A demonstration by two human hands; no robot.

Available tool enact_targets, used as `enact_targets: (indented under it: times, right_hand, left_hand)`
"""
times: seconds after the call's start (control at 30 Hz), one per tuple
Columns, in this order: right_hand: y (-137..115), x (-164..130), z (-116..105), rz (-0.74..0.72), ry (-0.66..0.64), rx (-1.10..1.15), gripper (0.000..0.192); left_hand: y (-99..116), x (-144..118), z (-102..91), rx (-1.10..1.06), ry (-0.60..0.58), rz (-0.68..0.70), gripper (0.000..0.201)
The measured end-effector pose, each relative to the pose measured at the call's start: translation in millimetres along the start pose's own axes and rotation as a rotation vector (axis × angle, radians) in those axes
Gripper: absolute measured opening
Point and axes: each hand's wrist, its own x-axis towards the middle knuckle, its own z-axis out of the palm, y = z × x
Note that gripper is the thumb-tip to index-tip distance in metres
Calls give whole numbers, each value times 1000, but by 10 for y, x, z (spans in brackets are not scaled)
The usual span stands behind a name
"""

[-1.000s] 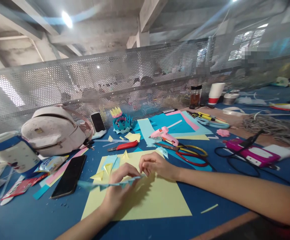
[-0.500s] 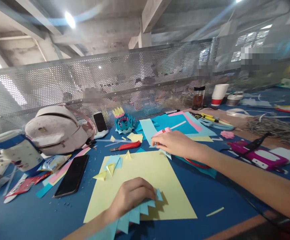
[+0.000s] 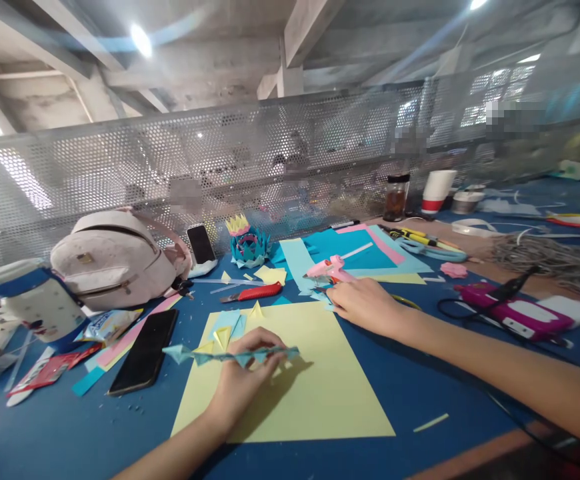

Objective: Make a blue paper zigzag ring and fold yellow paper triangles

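My left hand [image 3: 247,377] pinches a strip of folded light-blue paper triangles [image 3: 230,354] and holds it level just above a large yellow paper sheet [image 3: 320,393]. My right hand [image 3: 365,305] lies palm down beyond the sheet's far right corner, fingers curled at small blue paper scraps [image 3: 326,301]. It is just in front of a pink glue gun [image 3: 326,268] and covers scissors, of which only a yellow handle [image 3: 406,301] shows. Whether it grips anything is hidden.
A black phone [image 3: 143,360], a pale backpack [image 3: 110,260] and a red utility knife [image 3: 255,292] lie to the left. A blue paper flower [image 3: 247,245] stands at the back. A magenta device [image 3: 510,310] with cables is at the right, a perforated metal screen [image 3: 270,160] behind.
My left hand lifted the blue strip from the sheet's near edge and turned it level. My right hand drew back from the glue gun toward the scissors.
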Motion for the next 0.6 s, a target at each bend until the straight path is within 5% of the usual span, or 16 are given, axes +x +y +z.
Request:
enact_targets:
  times: [0.1, 0.27, 0.43, 0.6]
  right_hand:
    - [9, -11, -74, -24, 19, 129, 8]
    - [-170, 86, -141, -127, -3, 501, 18]
    - [-397, 302, 76, -262, -26, 808, 15]
    - [-512, 317, 321, -211, 14, 892, 21]
  left_hand:
    - [-43, 42, -18, -105, 97, -208, 15]
    - [-12, 100, -59, -132, 114, -225, 24]
    - [15, 113, -95, -139, 166, -274, 25]
    - [-122, 141, -125, -225, 250, -300, 33]
